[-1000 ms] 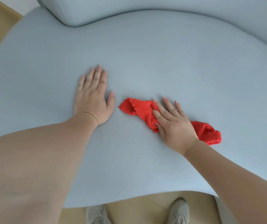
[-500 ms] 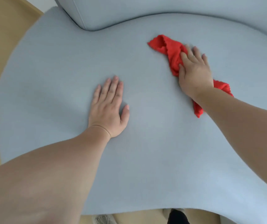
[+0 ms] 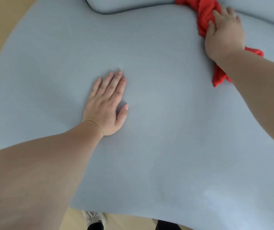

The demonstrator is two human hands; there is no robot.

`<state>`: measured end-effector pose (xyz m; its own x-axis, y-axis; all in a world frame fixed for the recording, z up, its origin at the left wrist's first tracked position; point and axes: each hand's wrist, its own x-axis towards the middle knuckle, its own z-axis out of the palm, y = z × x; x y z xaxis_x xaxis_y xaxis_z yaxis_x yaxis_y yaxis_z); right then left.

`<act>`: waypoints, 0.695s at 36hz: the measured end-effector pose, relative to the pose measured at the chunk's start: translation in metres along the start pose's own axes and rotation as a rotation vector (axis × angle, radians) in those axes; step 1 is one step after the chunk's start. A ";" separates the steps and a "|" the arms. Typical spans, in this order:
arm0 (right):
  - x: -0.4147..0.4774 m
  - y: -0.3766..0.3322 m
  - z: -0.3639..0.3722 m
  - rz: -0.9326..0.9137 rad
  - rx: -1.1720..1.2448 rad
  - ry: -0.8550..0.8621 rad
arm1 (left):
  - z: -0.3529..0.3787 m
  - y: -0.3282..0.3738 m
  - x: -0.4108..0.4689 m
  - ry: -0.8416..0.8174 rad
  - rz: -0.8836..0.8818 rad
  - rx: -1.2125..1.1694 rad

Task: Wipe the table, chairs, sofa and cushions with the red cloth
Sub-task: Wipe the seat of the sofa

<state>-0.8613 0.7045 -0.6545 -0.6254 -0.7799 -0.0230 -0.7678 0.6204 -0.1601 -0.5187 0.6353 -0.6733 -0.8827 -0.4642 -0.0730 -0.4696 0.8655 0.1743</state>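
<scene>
Red cloth [image 3: 205, 17] at one o'clock lies bunched under the right hand [image 3: 224, 36], which presses it flat-fingered; the left hand [image 3: 106, 105] rests released, palm down, on the sofa [image 3: 166, 146].

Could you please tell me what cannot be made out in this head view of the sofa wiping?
Head view only.
The red cloth: middle hidden under the right hand; far end cut by the top edge.
Right hand's grip: fingers blurred, so pinching or merely pressing cannot be told.
The sofa backrest: mostly beyond the top edge.
A shoe: partly hidden by the seat's front edge.
</scene>
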 end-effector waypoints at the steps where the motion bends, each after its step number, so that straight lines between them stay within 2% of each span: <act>1: -0.001 0.000 0.001 -0.003 0.006 0.001 | 0.000 0.000 0.000 0.002 0.000 0.001; 14: -0.072 -0.022 0.007 -0.174 0.080 -0.029 | 0.001 0.001 0.000 -0.012 -0.029 0.025; 25: -0.181 -0.057 0.013 -0.305 0.149 -0.118 | -0.004 0.006 0.001 -0.055 -0.057 0.088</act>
<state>-0.7022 0.8094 -0.6536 -0.3435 -0.9370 -0.0640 -0.8825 0.3454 -0.3193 -0.5219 0.6392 -0.6688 -0.8529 -0.5043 -0.1348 -0.5168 0.8523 0.0813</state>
